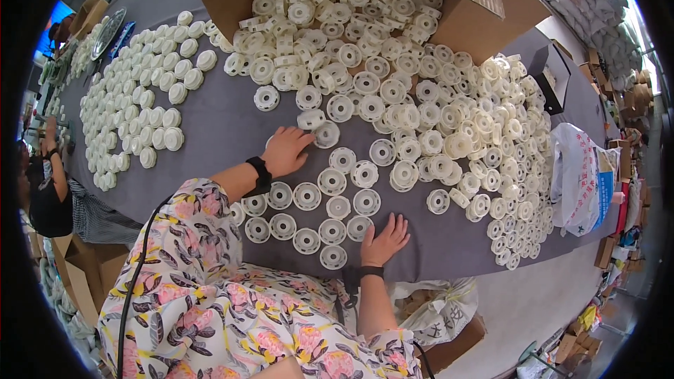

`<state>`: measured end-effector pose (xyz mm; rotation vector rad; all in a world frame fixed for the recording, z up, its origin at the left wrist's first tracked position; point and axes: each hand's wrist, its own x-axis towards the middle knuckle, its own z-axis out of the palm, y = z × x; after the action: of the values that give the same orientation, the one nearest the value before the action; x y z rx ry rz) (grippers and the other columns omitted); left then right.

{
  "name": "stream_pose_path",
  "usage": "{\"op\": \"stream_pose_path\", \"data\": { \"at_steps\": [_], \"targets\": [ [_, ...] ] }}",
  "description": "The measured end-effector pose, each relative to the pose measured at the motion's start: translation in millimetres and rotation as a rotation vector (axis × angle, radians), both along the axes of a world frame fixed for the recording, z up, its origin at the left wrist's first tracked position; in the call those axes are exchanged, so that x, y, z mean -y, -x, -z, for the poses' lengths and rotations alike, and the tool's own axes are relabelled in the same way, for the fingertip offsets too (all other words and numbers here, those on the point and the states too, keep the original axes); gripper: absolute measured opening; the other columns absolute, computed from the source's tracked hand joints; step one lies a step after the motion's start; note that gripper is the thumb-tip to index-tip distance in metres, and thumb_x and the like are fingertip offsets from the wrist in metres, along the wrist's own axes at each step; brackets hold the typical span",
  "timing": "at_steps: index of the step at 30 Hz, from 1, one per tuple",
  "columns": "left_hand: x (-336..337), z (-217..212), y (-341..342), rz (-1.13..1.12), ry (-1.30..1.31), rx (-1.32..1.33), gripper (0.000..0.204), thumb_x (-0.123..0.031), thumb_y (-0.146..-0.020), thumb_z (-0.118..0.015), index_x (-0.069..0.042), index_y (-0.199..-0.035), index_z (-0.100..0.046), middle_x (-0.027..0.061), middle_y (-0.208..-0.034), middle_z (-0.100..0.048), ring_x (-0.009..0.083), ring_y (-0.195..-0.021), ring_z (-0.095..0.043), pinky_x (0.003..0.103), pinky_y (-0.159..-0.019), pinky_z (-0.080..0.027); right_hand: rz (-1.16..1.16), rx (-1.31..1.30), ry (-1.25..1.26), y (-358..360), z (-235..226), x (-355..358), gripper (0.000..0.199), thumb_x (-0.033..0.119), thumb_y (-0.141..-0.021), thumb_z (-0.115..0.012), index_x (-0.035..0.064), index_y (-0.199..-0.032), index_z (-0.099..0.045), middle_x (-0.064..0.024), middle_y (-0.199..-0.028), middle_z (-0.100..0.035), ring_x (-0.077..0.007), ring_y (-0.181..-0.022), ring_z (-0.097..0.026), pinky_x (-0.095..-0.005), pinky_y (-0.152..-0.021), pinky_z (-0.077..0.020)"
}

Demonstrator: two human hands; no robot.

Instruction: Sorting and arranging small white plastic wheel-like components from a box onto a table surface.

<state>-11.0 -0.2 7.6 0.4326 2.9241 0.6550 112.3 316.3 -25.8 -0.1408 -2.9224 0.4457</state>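
My left hand [286,150] reaches over the table with its fingers stretched out. Its fingertips are beside a round white plastic part [326,135], shaped like a small wheel; whether they touch it I cannot tell. Another such part [311,119] stands tilted against that one. My right hand [385,240] rests on the cloth near the table's front edge, fingers apart and holding nothing. Its thumb is close to a white wheel-shaped part [359,228]. Between my hands several more wheel-shaped parts [307,196] lie flat in loose rows, most with their openwork rims showing.
A tipped cardboard box [467,28] spills a large heap of these parts [365,83] across the grey cloth [225,112]. Stacked white pieces [158,118] spread at the left. A plastic bag [572,179] and a black box [550,78] stand right. Another person [49,193] is far left.
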Motion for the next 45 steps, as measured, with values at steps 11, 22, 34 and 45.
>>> {"op": "stream_pose_path", "data": {
  "at_steps": [11,22,34,45],
  "targets": [
    [-16,20,32,0.085,-0.138,-0.181,0.066,-0.018,-0.069,-0.070,-0.015,-0.130,-0.046,0.0155,-0.132,-0.044,0.0342,-0.119,-0.046,0.046,-0.102,-0.034,-0.016,-0.011,-0.022,-1,5,2,0.063,0.039,-0.081,-0.057,0.0059,-0.133,-0.043,-0.0164,-0.139,-0.042,-0.0354,-0.134,-0.032,-0.0550,-0.110,-0.0176],
    [15,-12,-54,0.316,-0.098,-0.071,0.069,-0.021,-0.069,-0.069,-0.014,-0.132,-0.045,0.0152,-0.136,-0.042,0.0351,-0.121,-0.044,0.054,-0.107,-0.028,-0.013,-0.011,-0.025,1,3,0,0.063,0.038,-0.082,-0.057,0.0052,-0.133,-0.043,-0.0162,-0.139,-0.041,-0.0354,-0.134,-0.031,-0.0551,-0.110,-0.0168],
    [20,-3,26,-0.106,-0.122,-0.066,0.057,-0.010,-0.072,-0.067,-0.014,-0.126,-0.052,0.0134,-0.124,-0.044,0.0315,-0.113,-0.046,0.041,-0.093,-0.042,0.003,0.003,-0.023,-2,4,2,0.060,0.035,-0.082,-0.057,0.0058,-0.133,-0.044,-0.0158,-0.139,-0.042,-0.0346,-0.135,-0.031,-0.0546,-0.110,-0.0165],
    [109,33,-29,-0.381,-0.889,0.097,0.046,-0.007,-0.084,-0.054,-0.009,-0.129,-0.047,0.0159,-0.124,-0.046,0.0301,-0.115,-0.049,0.037,-0.101,-0.039,0.000,0.006,-0.022,-1,4,2,0.062,0.037,-0.081,-0.057,0.0056,-0.133,-0.044,-0.0159,-0.138,-0.042,-0.0349,-0.135,-0.031,-0.0546,-0.110,-0.0167]
  ]
}}
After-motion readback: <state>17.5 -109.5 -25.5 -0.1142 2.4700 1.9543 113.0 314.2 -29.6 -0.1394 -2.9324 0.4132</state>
